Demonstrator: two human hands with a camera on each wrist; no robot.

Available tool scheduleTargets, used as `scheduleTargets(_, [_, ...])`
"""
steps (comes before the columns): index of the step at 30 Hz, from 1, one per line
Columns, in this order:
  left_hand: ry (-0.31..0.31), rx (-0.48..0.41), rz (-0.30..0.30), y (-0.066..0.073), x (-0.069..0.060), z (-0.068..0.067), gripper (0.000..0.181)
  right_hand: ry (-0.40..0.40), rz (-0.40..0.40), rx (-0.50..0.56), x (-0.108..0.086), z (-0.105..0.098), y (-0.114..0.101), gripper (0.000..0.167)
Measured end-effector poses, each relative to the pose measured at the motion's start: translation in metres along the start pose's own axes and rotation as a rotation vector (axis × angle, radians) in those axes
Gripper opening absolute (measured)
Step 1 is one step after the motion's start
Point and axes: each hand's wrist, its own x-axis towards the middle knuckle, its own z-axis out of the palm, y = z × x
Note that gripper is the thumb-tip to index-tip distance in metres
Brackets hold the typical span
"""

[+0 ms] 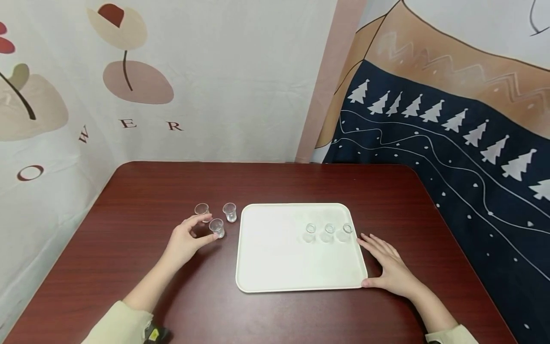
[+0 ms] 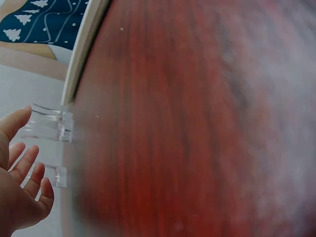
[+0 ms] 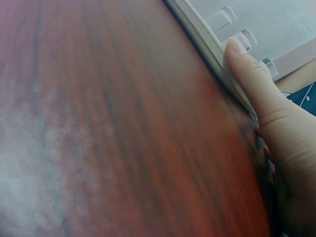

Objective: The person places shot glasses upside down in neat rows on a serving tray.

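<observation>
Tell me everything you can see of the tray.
The tray is off-white, rectangular, round-cornered, with a low raised rim, and looks like plastic. It lies flat on the dark red-brown table, bearing three small clear cups in a row on its right half. The right hand touches its right edge, thumb at the near corner, fingers farther along.

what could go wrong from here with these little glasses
The left hand is at the nearest loose glass, close to the back-left glass, so it could knock that one over. The right hand is at the edge of the tray; a bump there might topple the three tray glasses.
</observation>
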Motion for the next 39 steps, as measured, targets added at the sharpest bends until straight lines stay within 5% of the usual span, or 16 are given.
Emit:
scheduleTargets(8, [-0.058,0.006,-0.005,-0.008,0.002,0.007,0.048,-0.002,0.011,-0.001,-0.001,0.0,-0.001,0.105])
scheduleTargets(19, [-0.037,0.067,-0.018,-0.013,0.001,0.02,0.032,-0.002,0.017,-0.001,-0.001,0.0,-0.002,0.106])
scheduleTargets(32, [-0.017,0.084,0.06,-0.009,-0.005,0.011,0.034,0.004,0.01,-0.006,0.0,0.0,-0.001,0.105])
scheduleTargets(39, [0.002,0.087,0.156,0.003,-0.008,0.007,0.031,0.006,0.01,-0.006,-0.001,0.0,-0.001,0.105])
